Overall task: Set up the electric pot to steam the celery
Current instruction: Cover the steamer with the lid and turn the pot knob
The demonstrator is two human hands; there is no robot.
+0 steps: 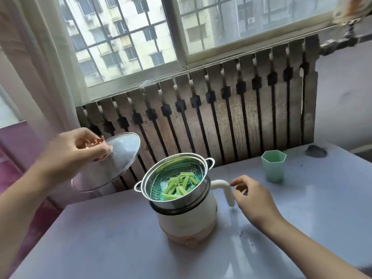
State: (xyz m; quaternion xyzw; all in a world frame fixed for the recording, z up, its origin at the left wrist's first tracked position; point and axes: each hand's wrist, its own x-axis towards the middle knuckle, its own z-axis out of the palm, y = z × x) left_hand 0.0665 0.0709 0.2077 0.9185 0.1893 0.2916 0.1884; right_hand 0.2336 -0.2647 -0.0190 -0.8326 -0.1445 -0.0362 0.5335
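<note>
A white electric pot (187, 218) stands on the table (100, 238), its handle (226, 190) pointing right. A steel steamer basket (173, 178) sits on top of it, holding several green celery sticks (179, 185). My left hand (74, 150) grips the knob of a glass lid (112, 164), held tilted in the air to the upper left of the pot. My right hand (251, 196) hovers just right of the handle, fingers curled and apart, holding nothing; whether a fingertip touches the handle is unclear.
A green hexagonal cup (273, 166) stands on the table to the right of the pot. A dark small object (315, 151) lies at the far right. Wooden slats (221, 117) and a window rise behind the table; a curtain (40, 67) hangs at left.
</note>
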